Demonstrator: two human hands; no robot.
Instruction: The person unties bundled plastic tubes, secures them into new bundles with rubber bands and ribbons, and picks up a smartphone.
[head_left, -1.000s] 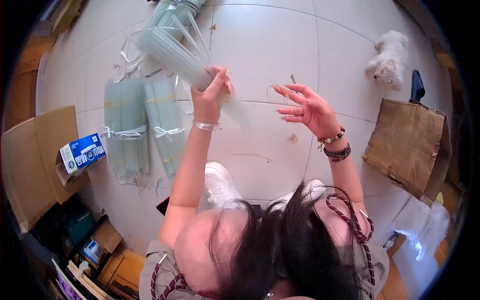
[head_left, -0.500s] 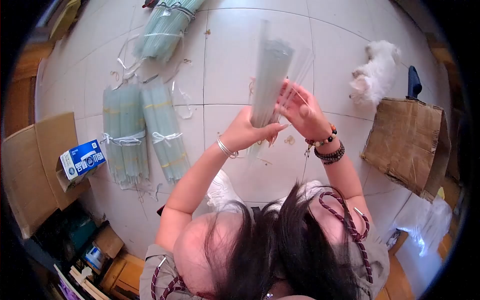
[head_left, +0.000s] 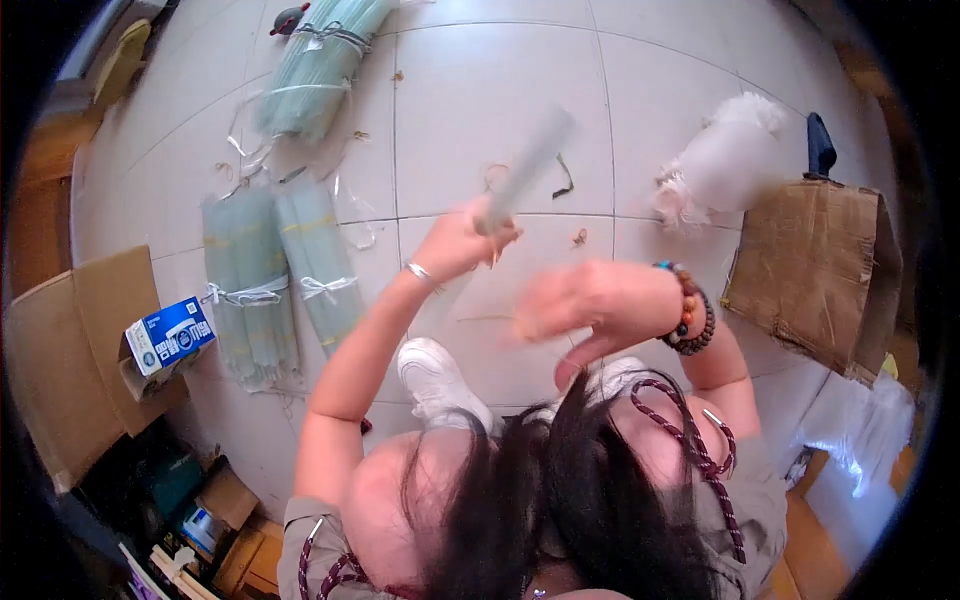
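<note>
My left hand (head_left: pixel 468 240) is wrapped round the lower part of a narrow bundle of translucent tubes (head_left: pixel 530 165), which tilts up to the right and is blurred. Lower and to the right, my right hand (head_left: pixel 590 305) is smeared by motion, its fingers pointing left, and whether it holds anything is unclear. Two tied bundles of pale green tubes lie on the floor at the left, a wide one (head_left: pixel 245 325) and a narrower one (head_left: pixel 318 260), each with a white tie. A larger tied bundle (head_left: pixel 318 85) lies at the top left.
A white dog (head_left: pixel 725 160) is on the tiles at the right, close to a cardboard box (head_left: pixel 815 270). Another opened box (head_left: pixel 60 350) and a blue-and-white carton (head_left: pixel 172 338) stand at the left. Small bands and a dark strip (head_left: pixel 564 177) lie on the floor.
My left hand has moved slightly left, and the tubes now lean to the right. My right hand has come away from them, down toward my body. The dog has shifted left.
</note>
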